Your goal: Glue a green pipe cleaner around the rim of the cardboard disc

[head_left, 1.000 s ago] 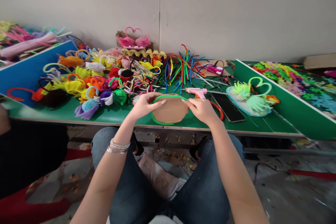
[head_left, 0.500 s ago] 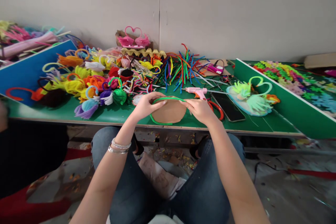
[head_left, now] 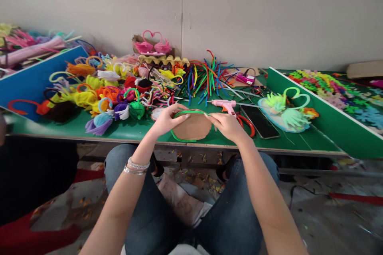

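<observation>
Between my hands, above the table's front edge, is an oval piece of brown cardboard [head_left: 193, 126]. A green pipe cleaner [head_left: 184, 140] runs along its far and left rim, with an end at the near edge. My left hand [head_left: 168, 120] grips the cardboard's left side, thumb on top. At the far right rim, my right hand [head_left: 226, 124] pinches the pipe cleaner against the edge. Just beyond that hand lie a pink glue gun [head_left: 228, 106] and scissors with red handles [head_left: 247, 124].
Pipe-cleaner swans [head_left: 86, 97] crowd the left, with loose pipe cleaners [head_left: 209, 77] behind. On the right are a black phone [head_left: 260, 122], a green swan pair [head_left: 291, 113] on an oval base, and a green divider [head_left: 317, 117]. A person's dark-clothed leg [head_left: 36, 175] is at far left.
My right fingers have shifted slightly on the far right rim, exposing more of its corner. My left hand and the cardboard stay almost where they were.
</observation>
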Demonstrator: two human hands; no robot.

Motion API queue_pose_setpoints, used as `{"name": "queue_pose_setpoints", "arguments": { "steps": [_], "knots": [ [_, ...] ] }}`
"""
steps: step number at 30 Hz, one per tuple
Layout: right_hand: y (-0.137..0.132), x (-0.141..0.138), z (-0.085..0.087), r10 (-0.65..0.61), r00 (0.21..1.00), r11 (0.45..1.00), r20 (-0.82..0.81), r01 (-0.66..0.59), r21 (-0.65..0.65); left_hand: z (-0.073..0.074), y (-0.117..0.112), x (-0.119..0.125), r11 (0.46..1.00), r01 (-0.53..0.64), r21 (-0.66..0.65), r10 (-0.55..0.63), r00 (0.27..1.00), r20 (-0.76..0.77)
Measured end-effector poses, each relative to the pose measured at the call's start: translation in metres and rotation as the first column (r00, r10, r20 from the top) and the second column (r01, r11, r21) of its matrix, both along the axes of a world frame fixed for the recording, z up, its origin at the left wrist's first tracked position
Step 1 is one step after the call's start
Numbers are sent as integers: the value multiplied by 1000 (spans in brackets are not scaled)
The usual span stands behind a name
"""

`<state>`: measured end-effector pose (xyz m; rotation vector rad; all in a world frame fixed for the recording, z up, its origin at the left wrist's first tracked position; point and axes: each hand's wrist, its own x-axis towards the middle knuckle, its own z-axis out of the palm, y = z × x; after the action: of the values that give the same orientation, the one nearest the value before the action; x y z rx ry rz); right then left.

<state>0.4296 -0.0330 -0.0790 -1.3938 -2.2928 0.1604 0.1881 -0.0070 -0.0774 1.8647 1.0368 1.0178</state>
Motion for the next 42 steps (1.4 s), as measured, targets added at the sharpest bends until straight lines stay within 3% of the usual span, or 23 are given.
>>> {"name": "queue_pose_setpoints", "arguments": {
  "steps": [4, 7, 15, 36, 42],
  "knots": [
    [0, -4, -2, -20, 995, 990, 94, 7, 138, 0, 1, 0, 998, 57, 4, -57, 998, 24],
    [0, -7, -2, -24, 991, 985, 129, 2, 171, 0, 1, -1, 998, 67, 9, -67, 998, 15],
    [0, -11, -4, -2, 991, 990, 131, -17, 143, 8, -2, -8, 990, 134, -38, -137, 985, -105],
    [-3, -13, -1, 23, 987, 987, 160, -48, 155, 6, -1, -9, 998, 62, -4, -62, 987, -146],
    [-2, -11, -7, 67, 990, 984, 122, -86, 156, 8, -2, -8, 999, 42, 26, -37, 985, -166]
  ]
}}
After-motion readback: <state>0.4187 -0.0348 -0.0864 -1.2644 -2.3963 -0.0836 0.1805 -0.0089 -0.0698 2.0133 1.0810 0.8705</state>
